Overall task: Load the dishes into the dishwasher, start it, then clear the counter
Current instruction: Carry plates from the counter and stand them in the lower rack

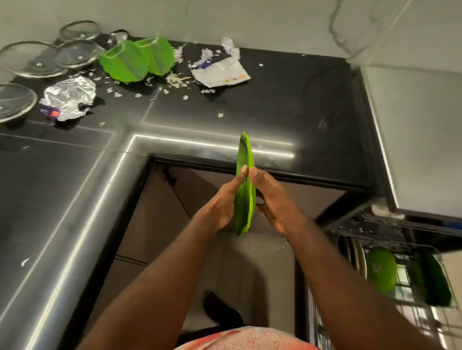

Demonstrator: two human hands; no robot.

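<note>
Head cam: left hand [224, 202], right hand [273, 204] grip a green plastic plate [245, 186]; wire dishwasher rack [429, 326] at 4 o'clock half-loaded, clear glass bowls [31, 59] at 10 waiting.

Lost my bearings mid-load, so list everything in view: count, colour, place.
counter: one, black, across the frame
held plate: one, green, edge-on, mid-frame
counter plates: two, green, overlapping, back of the counter
glass dishes: four, clear, counter's far left
foil wrapper: one, silver, crumpled, by the glass dishes
flat wrapper: one, white, right of the counter plates
scraps: many, pale, scattered over the counter
dishwasher rack: one, grey wire, lower right
racked plates: two, green, standing in the dishwasher rack
left hand, right hand: two, gripping the held plate from either side
</note>
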